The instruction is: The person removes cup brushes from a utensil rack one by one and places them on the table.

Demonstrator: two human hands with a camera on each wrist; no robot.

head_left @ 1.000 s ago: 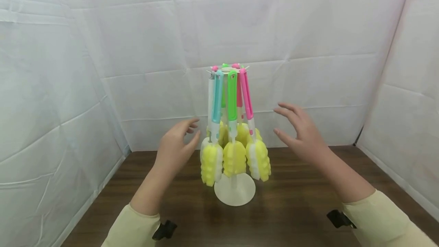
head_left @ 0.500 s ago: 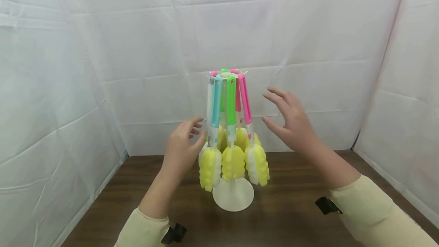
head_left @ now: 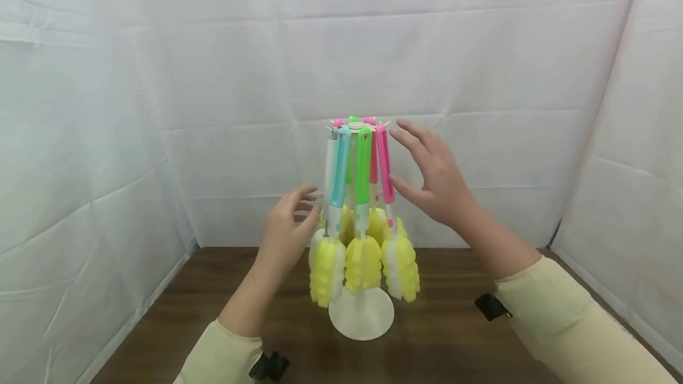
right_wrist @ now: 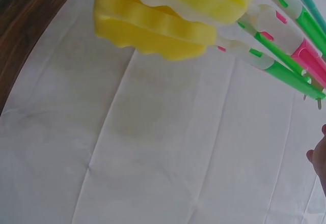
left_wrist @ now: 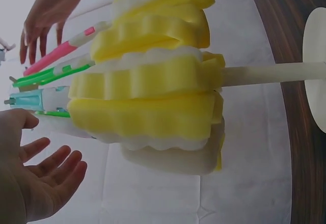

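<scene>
Rack of sponge brushes (head_left: 358, 218) sits mid-bench, toward the back edge. Left hand (head_left: 288, 231), fingers loose and holding nothing, hovers beside the white-handled brush (head_left: 329, 165). Right hand (head_left: 434, 179), fingers spread and empty, is near the pink brush (head_left: 384, 165), thumb about touching it. I'd steady the rack on the left, then lift the pink one straight up off its hook.
</scene>
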